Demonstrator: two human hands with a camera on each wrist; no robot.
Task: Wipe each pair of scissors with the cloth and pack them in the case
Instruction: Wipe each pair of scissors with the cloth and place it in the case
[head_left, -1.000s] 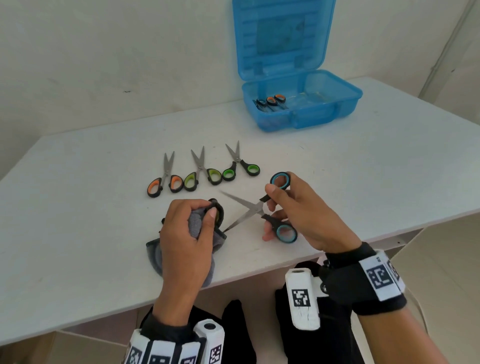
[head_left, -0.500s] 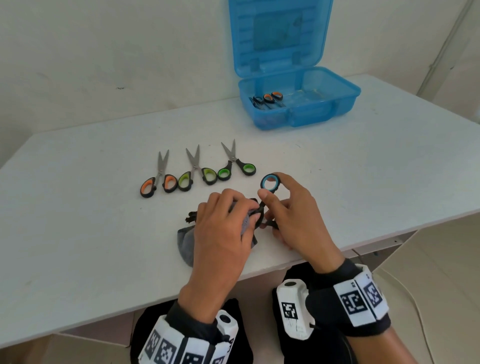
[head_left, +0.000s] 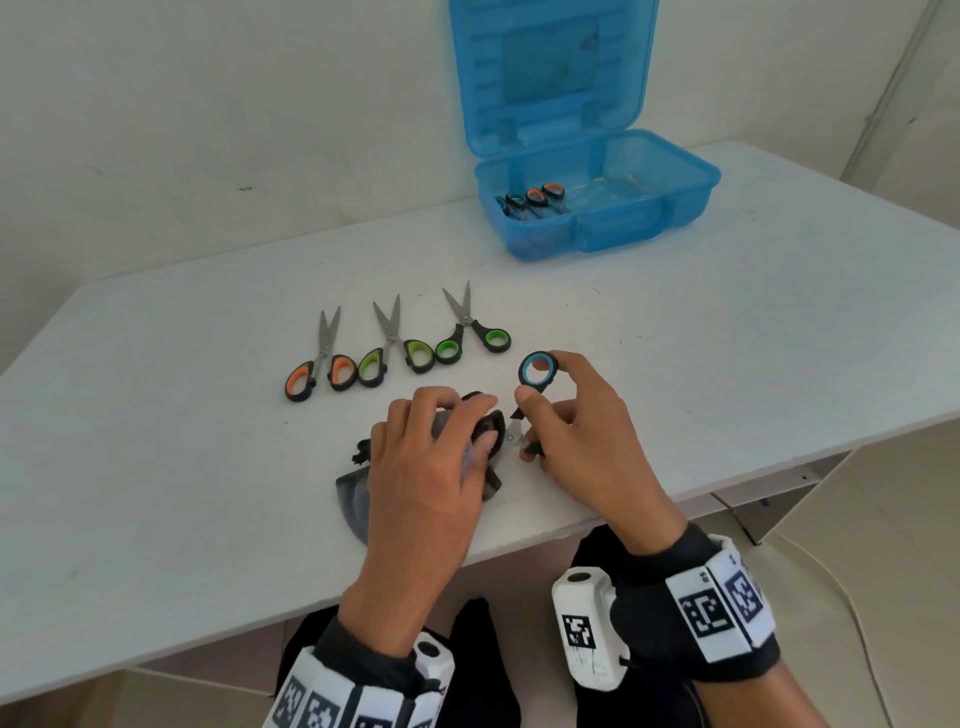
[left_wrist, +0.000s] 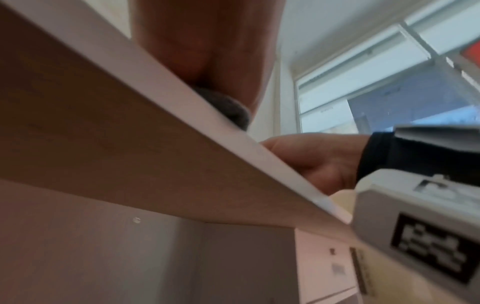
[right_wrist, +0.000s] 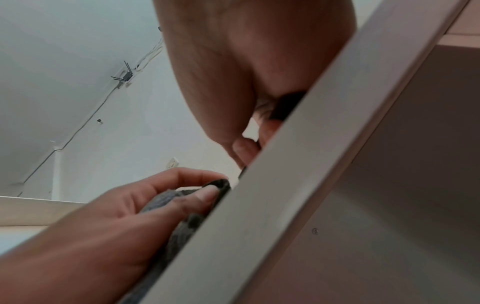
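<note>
Your left hand (head_left: 426, 467) has closed in from the left over the last second: its grip now folds the grey cloth (head_left: 358, 499) around the blades of the blue-handled scissors (head_left: 537, 370), where a second ago the cloth sat bunched apart from the open blades. Your right hand (head_left: 582, 431) grips the handles, upper ring pinched between finger and thumb, lower handle hidden in the palm. Only a short stretch of blade near the pivot shows between the hands. This reads as the wiping stroke on this pair just begun. Three pairs lie in a row on the worktop (head_left: 727, 332), unwiped by the look of it: orange-handled scissors (head_left: 319, 371), yellow-green scissors (head_left: 397, 353), green-handled scissors (head_left: 475, 338). The open blue case (head_left: 649, 218) at the far edge already holds packed scissors (head_left: 532, 198).
</note>
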